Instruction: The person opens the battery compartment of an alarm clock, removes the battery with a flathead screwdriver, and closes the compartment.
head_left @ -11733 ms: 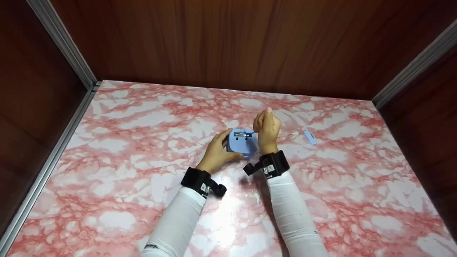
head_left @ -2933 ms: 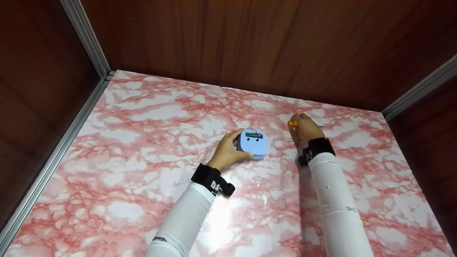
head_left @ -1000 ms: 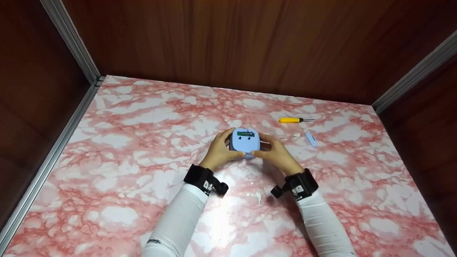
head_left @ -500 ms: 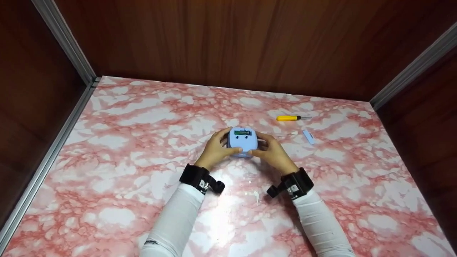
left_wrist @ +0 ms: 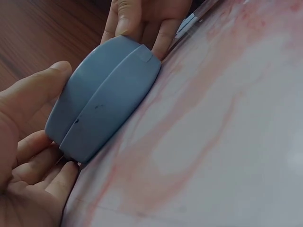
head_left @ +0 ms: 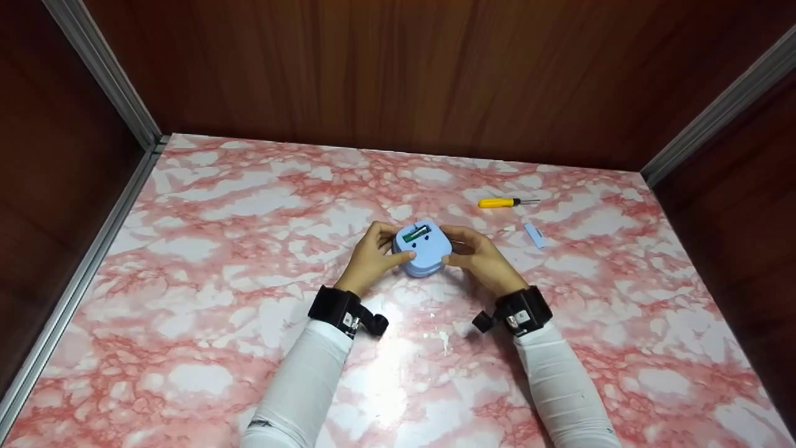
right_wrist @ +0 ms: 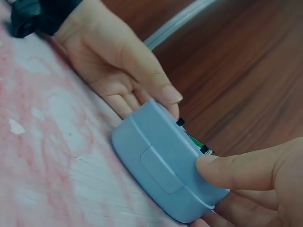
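Note:
A light-blue rounded-square device (head_left: 429, 252) lies close over the marbled table, held between both hands. Its upturned face has an uncovered slot with a green battery (head_left: 415, 234) in it, and two small black knobs beside the slot. My left hand (head_left: 372, 252) grips the left side, thumb on the top face and fingers round the side. From the right, my right hand (head_left: 482, 254) holds the opposite side, its thumb at the near right corner. In the right wrist view a raised tab (right_wrist: 161, 170) shows on the device's side wall.
A yellow-handled screwdriver (head_left: 497, 203) lies behind and right of the hands, its shaft pointing right. Near it is a small light-blue cover strip (head_left: 533, 235). Dark wooden panels (head_left: 398, 74) wall the table at the back and sides.
Earlier the right hand worked at the slot, then laid the screwdriver down at the back right. It has since joined the left hand on the device, which has now turned anticlockwise.

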Available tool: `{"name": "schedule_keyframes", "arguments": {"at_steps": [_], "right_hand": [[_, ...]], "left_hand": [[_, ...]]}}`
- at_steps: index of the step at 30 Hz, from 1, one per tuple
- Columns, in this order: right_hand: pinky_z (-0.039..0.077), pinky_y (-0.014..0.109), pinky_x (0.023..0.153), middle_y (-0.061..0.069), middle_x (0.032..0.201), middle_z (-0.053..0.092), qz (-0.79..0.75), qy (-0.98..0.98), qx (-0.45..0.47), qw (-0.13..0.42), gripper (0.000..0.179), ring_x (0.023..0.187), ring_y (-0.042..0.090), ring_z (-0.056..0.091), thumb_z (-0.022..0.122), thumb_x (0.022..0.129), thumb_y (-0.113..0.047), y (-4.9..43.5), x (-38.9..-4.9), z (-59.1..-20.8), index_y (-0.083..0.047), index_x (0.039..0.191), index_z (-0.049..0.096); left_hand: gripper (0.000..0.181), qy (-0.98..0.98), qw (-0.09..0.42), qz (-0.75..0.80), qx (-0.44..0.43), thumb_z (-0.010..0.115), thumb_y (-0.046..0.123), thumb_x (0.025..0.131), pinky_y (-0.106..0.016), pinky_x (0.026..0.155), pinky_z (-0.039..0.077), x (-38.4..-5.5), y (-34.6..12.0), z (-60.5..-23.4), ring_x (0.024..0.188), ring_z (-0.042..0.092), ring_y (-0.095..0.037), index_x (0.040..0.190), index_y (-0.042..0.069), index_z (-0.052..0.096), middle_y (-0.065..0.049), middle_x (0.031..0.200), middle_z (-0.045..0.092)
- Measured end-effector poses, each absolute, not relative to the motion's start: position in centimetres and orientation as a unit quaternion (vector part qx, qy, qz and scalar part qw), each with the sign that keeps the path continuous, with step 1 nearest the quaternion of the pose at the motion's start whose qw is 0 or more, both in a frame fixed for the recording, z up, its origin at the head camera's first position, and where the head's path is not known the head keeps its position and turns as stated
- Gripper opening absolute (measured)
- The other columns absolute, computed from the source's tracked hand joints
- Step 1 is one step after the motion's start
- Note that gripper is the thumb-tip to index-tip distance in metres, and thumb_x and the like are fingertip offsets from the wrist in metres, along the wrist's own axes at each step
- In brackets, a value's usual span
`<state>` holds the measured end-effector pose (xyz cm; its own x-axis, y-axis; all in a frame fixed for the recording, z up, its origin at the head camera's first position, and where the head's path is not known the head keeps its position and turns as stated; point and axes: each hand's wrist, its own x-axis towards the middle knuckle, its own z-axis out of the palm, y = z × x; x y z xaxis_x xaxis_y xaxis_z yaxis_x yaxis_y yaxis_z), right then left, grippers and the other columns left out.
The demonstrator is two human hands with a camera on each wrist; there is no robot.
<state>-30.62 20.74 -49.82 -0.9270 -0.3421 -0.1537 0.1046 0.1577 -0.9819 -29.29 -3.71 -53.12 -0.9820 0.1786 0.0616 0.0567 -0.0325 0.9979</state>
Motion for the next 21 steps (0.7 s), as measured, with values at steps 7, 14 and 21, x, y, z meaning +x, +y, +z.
{"name": "schedule_keyframes", "arguments": {"at_steps": [7,14,21], "right_hand": [[0.054,0.028,0.097,0.021,0.147,0.050,-0.708,0.678,-0.063,0.186,0.061,0.126,0.028,0.055,0.065,0.088,0.014,21.14,-30.83,-50.23,0.004,0.145,0.048],[0.051,0.027,0.101,0.025,0.148,0.047,-0.735,0.654,-0.058,0.171,0.061,0.125,0.024,0.054,0.054,0.087,0.018,21.22,-30.91,-50.31,0.012,0.146,0.043],[0.049,0.028,0.104,0.024,0.148,0.048,-0.730,0.655,-0.084,0.177,0.059,0.128,0.025,0.053,0.054,0.087,0.015,21.15,-30.93,-50.39,0.011,0.146,0.045]], "left_hand": [[0.058,0.710,0.052,0.697,0.092,0.086,0.014,0.082,-0.024,0.111,0.043,-29.26,-3.78,-53.13,0.132,0.053,-0.022,0.129,0.006,0.054,-0.010,0.134,0.056],[0.059,0.712,0.059,0.692,0.104,0.088,0.013,0.080,-0.028,0.110,0.046,-29.28,-3.71,-52.95,0.130,0.054,-0.023,0.129,0.007,0.057,-0.011,0.135,0.058],[0.065,0.729,0.053,0.673,0.115,0.088,0.011,0.079,-0.025,0.111,0.043,-29.19,-3.63,-52.94,0.131,0.052,-0.021,0.135,0.009,0.054,-0.008,0.137,0.056]]}}
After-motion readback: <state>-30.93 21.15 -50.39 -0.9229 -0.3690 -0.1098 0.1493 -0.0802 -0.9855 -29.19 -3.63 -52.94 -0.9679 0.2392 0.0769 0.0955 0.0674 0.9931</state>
